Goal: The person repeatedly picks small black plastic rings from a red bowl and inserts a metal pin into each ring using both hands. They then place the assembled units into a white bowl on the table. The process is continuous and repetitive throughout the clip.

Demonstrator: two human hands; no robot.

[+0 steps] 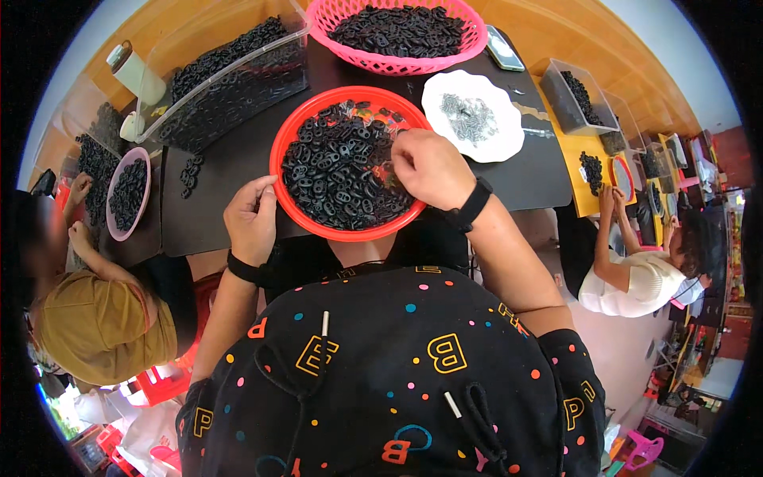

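A red round basin (347, 235) stands at the table's near edge, holding many small black oval plastic pieces (334, 171) with holes in them. At its left rim is my left hand (253, 221), fingers curled and thumb pressed against them; whatever they pinch is too small to name. My right hand (433, 168) reaches over the basin's right side with its fingers closed and turned down, so their tips are hidden. Just beyond it lies a white scalloped plate (502, 119) with a heap of tiny shiny pieces (467, 117).
A pink basket (397, 63) and a clear bin (230, 87), both full of black pieces, stand behind. Loose pieces (191, 175) lie left of the basin. A phone (505, 49) is at the back right. Co-workers sit left (103, 326) and right (636, 278).
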